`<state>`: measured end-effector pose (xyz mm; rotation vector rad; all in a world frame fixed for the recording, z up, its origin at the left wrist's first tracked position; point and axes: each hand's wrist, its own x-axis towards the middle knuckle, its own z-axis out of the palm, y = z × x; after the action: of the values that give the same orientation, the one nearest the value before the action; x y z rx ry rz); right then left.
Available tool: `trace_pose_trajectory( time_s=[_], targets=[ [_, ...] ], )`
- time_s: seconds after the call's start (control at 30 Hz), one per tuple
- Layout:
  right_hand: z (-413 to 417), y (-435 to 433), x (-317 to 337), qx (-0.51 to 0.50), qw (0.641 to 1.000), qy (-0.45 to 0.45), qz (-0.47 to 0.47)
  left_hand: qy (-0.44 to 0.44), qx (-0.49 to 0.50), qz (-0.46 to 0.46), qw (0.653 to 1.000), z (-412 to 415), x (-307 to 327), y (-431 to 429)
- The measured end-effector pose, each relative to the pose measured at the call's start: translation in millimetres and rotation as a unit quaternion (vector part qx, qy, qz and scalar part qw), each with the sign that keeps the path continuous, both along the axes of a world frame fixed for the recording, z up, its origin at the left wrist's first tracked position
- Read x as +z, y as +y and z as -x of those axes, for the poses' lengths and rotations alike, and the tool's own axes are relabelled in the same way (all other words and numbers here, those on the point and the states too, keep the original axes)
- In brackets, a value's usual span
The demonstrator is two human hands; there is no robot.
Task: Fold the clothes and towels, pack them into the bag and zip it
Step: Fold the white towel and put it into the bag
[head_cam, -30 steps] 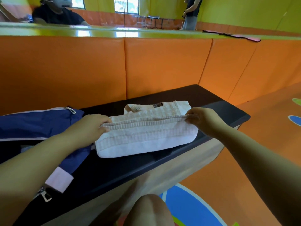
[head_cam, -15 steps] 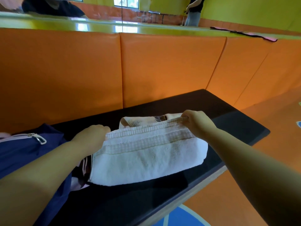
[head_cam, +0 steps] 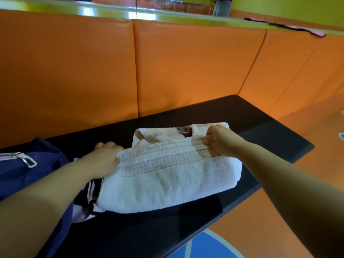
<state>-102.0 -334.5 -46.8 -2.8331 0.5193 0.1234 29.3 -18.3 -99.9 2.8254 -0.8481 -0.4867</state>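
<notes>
White towel (head_cam: 167, 181) lies folded on the black tabletop (head_cam: 270, 131), centre of view, long side running left to right. Its ribbed border band faces up along the far part.

Left hand (head_cam: 104, 157) is at the towel's left end. Its fingers (head_cam: 108, 146) are curled over and the thumb is against the ribbed edge, gripping that corner. Right hand (head_cam: 224, 142) is at the far right corner, fingers (head_cam: 212, 134) curled and pinching the same ribbed edge. The cloth puckers a little under the pinch. Both bare forearms reach in from the bottom corners.

Behind the towel and touching it lies a second pale cloth (head_cam: 156, 134), folded. A small dark patch (head_cam: 184, 129) shows at its middle; cannot tell what it is. A dark garment (head_cam: 91, 192) with pale stripes sticks out from under the towel's near left corner, partly hidden by the left forearm.

Navy bag (head_cam: 42, 161) sits at the left end of the tabletop, just beside the left arm. A metal zip pull (head_cam: 28, 161) lies on its top next to a pale zip tape. Cannot tell if the zip is open or closed there.

Orange padded wall (head_cam: 186, 71) backs the tabletop, with seams between panels. A shiny green ledge (head_cam: 111, 12) runs above it. Orange floor (head_cam: 279, 226) shows lower right, with a blue circle marking (head_cam: 202, 246) by the tabletop's near edge.
</notes>
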Motion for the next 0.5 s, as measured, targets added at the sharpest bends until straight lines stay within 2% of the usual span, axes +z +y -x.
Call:
trace_pose_trajectory(
  time_s=[0.2, 0.33, 0.5],
  targets=[
    [-2.9, -2.1, 2.7, -0.01, 0.997, -0.016, -0.078, 0.024, 0.022, 0.042, 0.999, -3.1, 6.8, 7.1],
    [-4.5, -2.9, 5.5, 0.003, 0.996, 0.004, -0.089, 0.052, 0.009, 0.118, 0.992, -8.3, 7.8, 13.5],
    [-4.4, -2.3, 13.0, 0.023, 0.996, 0.033, -0.085, 0.071, 0.013, 0.098, 0.993, -14.6, 12.2, 16.7]
  ],
)
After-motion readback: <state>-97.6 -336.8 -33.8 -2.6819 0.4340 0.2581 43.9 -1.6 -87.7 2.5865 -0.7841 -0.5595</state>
